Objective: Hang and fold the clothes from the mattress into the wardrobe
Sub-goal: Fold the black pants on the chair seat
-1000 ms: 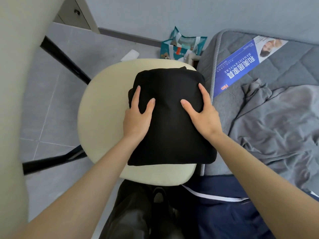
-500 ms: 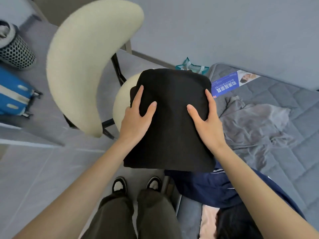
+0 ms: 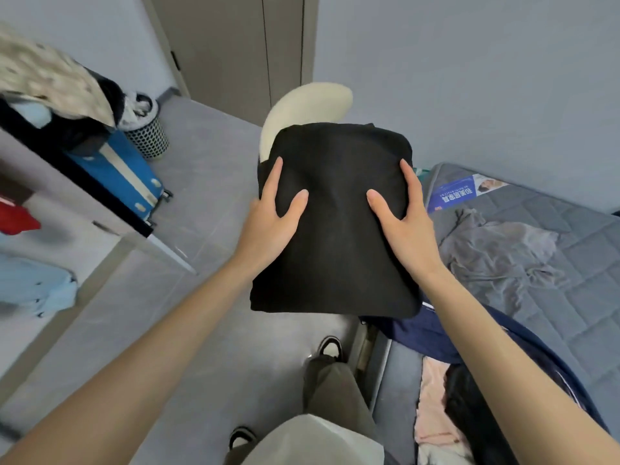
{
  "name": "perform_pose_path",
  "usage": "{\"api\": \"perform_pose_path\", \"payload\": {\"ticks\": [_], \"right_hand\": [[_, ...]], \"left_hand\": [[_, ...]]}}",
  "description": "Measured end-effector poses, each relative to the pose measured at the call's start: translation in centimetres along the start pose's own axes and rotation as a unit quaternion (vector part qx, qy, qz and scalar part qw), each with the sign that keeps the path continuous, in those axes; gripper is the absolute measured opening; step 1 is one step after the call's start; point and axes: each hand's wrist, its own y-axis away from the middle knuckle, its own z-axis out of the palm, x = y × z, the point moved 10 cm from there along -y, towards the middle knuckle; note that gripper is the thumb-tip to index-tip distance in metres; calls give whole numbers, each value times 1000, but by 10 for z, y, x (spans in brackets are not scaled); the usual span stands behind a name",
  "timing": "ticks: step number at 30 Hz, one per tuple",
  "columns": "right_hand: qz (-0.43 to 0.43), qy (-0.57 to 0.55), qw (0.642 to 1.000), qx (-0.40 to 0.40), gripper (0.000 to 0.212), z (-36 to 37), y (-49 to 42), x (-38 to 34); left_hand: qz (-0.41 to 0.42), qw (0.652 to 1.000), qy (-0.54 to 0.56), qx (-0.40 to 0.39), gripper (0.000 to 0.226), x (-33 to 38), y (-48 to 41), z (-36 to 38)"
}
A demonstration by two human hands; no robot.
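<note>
I hold a folded black garment [image 3: 335, 236] in the air in front of me, above the floor. My left hand [image 3: 271, 223] grips its left edge and my right hand [image 3: 402, 223] grips its right edge, thumbs on top and most fingers hidden underneath. At the right lies the grey mattress [image 3: 577, 313] with a crumpled grey garment [image 3: 496, 250], a navy garment [image 3: 419, 330], a pink one [image 3: 432, 397] and a black one [image 3: 469, 407]. The wardrobe's shelf edge [image 3: 100, 203] is at the left, with a red cloth [image 3: 16, 218] and a light blue garment [image 3: 33, 286] inside.
A cream chair [image 3: 302, 109] stands just behind the held garment. A blue suitcase [image 3: 124, 172] and a mesh basket [image 3: 147, 132] stand on the grey floor at the left. A door [image 3: 235, 52] is behind. A blue leaflet [image 3: 459, 193] lies on the mattress.
Both hands have lifted the folded black garment off the chair seat. The view has risen and swung left, so the wardrobe side has come into sight.
</note>
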Motion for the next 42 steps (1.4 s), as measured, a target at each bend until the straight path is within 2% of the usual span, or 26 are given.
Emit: {"api": "perform_pose_path", "payload": {"ticks": [4, 10, 17, 22, 26, 32, 42], "right_hand": [[-35, -13, 999, -31, 67, 57, 48, -52], [-108, -35, 985, -133, 67, 168, 119, -151], [-191, -83, 938, -277, 67, 294, 189, -282], [-240, -111, 901, -345, 66, 366, 219, -387], [-280, -151, 864, -390, 66, 413, 230, -478], [-338, -193, 823, -413, 66, 476, 219, -612], [-388, -248, 759, -461, 68, 574, 186, -817]], "left_hand": [[2, 999, -9, 48, 63, -10, 52, -87], [-17, 989, 1, 146, 63, -31, 145, -238], [-44, 957, 5, 287, 62, -37, 244, -404], [-41, 927, -1, 374, 63, -16, 287, -516], [-16, 901, -10, 433, 62, 15, 305, -600], [11, 862, -27, 506, 64, 65, 305, -722], [33, 811, -64, 581, 65, 147, 272, -902]]}}
